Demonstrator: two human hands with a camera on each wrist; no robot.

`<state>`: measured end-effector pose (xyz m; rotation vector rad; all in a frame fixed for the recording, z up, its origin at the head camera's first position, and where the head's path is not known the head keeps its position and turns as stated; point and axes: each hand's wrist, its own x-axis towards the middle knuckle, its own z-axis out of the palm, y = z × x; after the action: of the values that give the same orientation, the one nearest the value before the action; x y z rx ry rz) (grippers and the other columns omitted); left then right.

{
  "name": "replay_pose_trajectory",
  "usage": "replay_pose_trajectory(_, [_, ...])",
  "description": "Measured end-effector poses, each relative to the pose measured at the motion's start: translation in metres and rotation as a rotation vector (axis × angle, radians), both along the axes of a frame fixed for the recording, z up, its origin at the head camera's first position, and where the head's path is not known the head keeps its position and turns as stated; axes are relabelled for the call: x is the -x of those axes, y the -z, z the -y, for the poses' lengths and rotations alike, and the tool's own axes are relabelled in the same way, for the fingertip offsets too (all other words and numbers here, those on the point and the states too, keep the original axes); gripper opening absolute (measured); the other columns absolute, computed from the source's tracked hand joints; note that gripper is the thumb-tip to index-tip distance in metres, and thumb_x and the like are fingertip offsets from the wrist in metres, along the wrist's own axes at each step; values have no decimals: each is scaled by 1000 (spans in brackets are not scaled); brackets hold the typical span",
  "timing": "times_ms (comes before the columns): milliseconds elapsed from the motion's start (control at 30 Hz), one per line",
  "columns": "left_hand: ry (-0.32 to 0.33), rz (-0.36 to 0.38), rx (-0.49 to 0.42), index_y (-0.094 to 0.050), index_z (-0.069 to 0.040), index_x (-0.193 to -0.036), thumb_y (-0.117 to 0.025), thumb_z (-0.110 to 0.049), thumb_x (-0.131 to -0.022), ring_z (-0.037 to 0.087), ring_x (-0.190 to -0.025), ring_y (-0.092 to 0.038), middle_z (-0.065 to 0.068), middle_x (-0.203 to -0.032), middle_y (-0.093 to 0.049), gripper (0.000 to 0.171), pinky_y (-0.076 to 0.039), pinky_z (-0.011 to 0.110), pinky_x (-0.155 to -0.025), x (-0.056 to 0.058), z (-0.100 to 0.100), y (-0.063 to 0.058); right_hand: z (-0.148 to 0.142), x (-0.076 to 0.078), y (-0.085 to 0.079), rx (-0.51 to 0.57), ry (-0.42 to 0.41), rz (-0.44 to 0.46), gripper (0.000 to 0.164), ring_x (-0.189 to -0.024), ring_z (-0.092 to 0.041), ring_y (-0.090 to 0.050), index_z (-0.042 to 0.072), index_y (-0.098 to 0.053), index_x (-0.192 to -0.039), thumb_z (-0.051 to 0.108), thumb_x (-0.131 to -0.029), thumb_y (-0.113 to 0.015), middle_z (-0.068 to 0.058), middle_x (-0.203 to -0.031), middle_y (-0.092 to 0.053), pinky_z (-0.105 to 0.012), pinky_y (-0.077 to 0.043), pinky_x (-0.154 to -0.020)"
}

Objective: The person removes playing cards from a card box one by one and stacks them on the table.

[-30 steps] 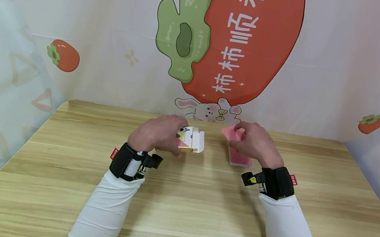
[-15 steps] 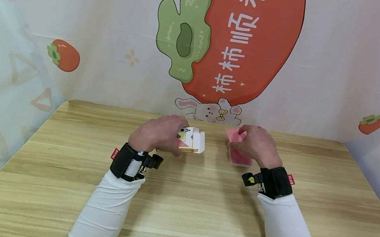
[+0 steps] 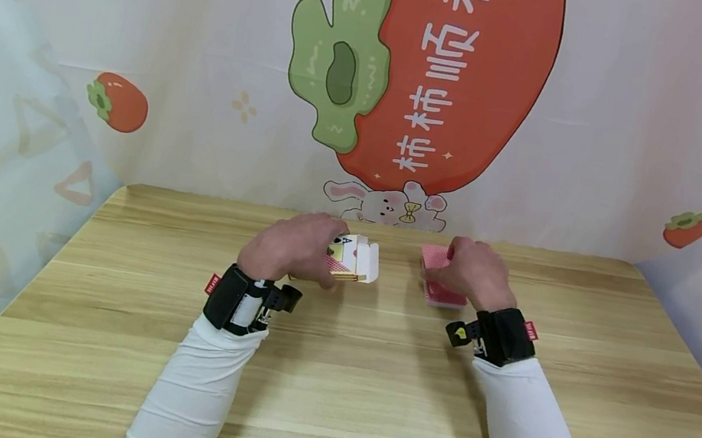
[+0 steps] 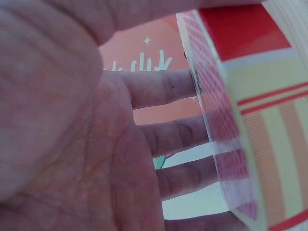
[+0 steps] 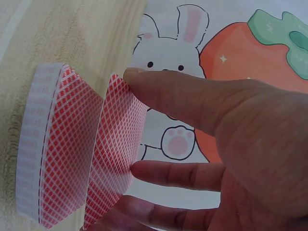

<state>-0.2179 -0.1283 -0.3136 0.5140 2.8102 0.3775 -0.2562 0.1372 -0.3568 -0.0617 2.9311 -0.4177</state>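
My left hand (image 3: 292, 246) grips a playing card box (image 3: 360, 255) between thumb and fingers near the table's back edge. Its white flap stands open toward the right, and an ace design shows on top. In the left wrist view the striped side of the box (image 4: 269, 134) faces the camera. To the right, a deck of playing cards (image 3: 447, 299) with red checkered backs lies on the table. Just above it my right hand (image 3: 481, 273) pinches a playing card (image 5: 113, 154). The right wrist view shows a narrow gap between this card and the deck (image 5: 67, 154).
The wooden table (image 3: 321, 400) stretches toward me from both hands. A white printed cloth (image 3: 232, 13) hangs behind its back edge. Bare tabletop separates the box from the deck.
My right hand has shifted slightly right and toward me, bringing the card from a leftward overhang to nearly over the deck. The left hand and box have stayed in place.
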Motion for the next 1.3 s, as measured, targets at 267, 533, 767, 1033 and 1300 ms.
replay_pose_trajectory(267, [3, 1, -1, -59, -10, -128, -90, -25, -73, 22, -94, -56, 3, -105, -59, 65, -48, 37, -72, 0, 0, 0, -1, 0, 3, -23, -3, 31, 59, -86, -32, -59, -3, -61, -115, 44, -84, -77, -18, -98, -65, -37, -49, -65])
replay_pose_trajectory(533, [6, -4, 3, -58, -10, -129, -90, -26, -72, 22, -95, -56, 3, -105, -59, 67, -48, 37, -73, -1, 0, 0, 0, 0, 5, -26, 11, 57, 59, -88, -33, -59, -4, -61, -117, 43, -84, -77, -19, -99, -65, -38, -50, -67])
replay_pose_trajectory(767, [6, -1, 11, -57, -10, -131, -90, -26, -73, 22, -96, -55, 3, -106, -59, 69, -49, 38, -74, 0, 0, 0, 0, 1, 8, -31, 21, 65, 59, -83, -31, -60, -4, -61, -114, 43, -83, -78, -16, -93, -65, -36, -49, -64])
replay_pose_trajectory(1033, [9, -1, 11, -58, -9, -131, -90, -26, -73, 22, -95, -56, 4, -106, -59, 69, -49, 37, -73, 0, -1, 1, 0, 2, 12, -58, 36, 77, 66, -85, -32, -59, -5, -59, -120, 46, -82, -78, -17, -95, -65, -37, -49, -64])
replay_pose_trajectory(1300, [16, -2, 15, -57, -9, -132, -90, -26, -73, 22, -96, -55, 4, -108, -59, 70, -49, 37, -73, 0, 0, 0, 1, 2, 12, -75, 41, 79, 67, -83, -32, -60, -5, -58, -118, 47, -82, -77, -18, -93, -64, -38, -51, -62])
